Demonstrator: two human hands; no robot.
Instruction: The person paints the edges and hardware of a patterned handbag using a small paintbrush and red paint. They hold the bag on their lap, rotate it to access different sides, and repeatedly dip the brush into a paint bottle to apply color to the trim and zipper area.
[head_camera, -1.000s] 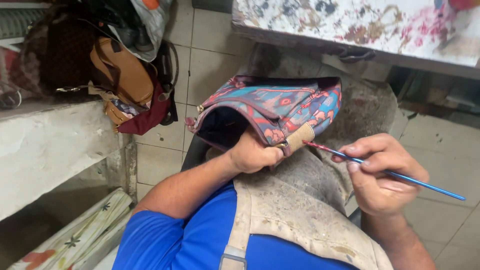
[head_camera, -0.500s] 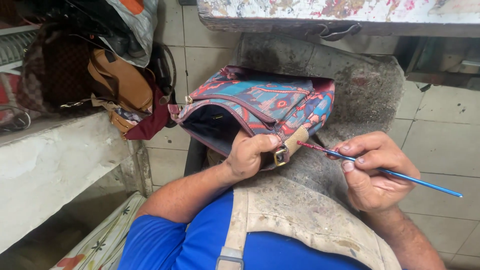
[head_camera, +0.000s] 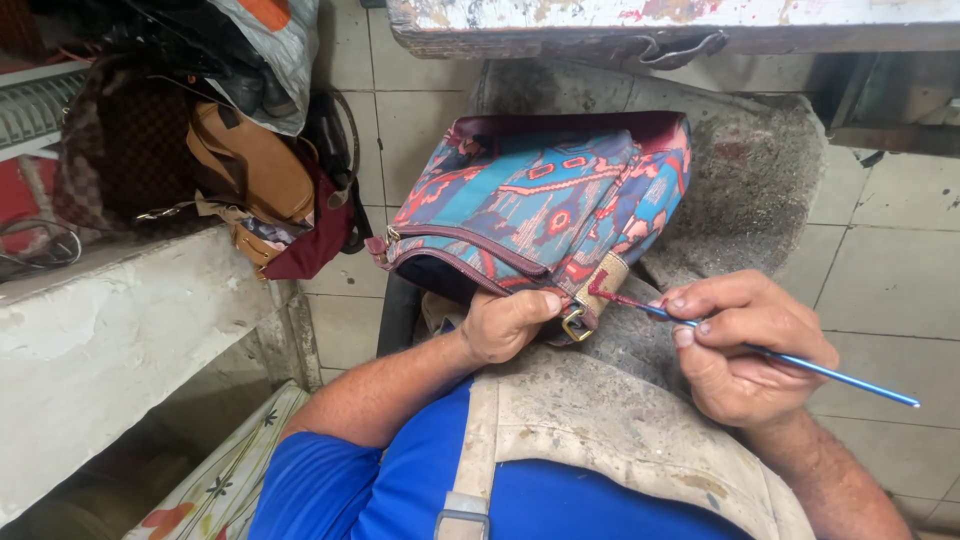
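The right hand (head_camera: 750, 350) is closed on a thin blue brush (head_camera: 800, 362), pinched between thumb and fingers like a pen, with the long handle running out to the right and slightly nearer, and the red-stained tip pointing left and a little farther off. That tip meets the tan strap tab (head_camera: 603, 283) at the near right corner of the bag (head_camera: 545, 205), so the brush's long axis runs almost level across the scene, from the hand on the right to the tab on the left. The left hand (head_camera: 508, 325) is closed on that same corner from the near left side, thumb pressed against the edge just beside a small brass buckle (head_camera: 575, 322). It touches the bag directly, while the right hand reaches it only through the brush. The bag is patterned in teal, red and maroon and lies tilted on the person's apron-covered lap, its dark opening facing left. Beyond it rises a rough grey stone block (head_camera: 750, 190) under a paint-spattered bench (head_camera: 650, 25). Far left, a heap of brown bags (head_camera: 250, 170) sits on a white ledge (head_camera: 110, 330) over tiled floor.
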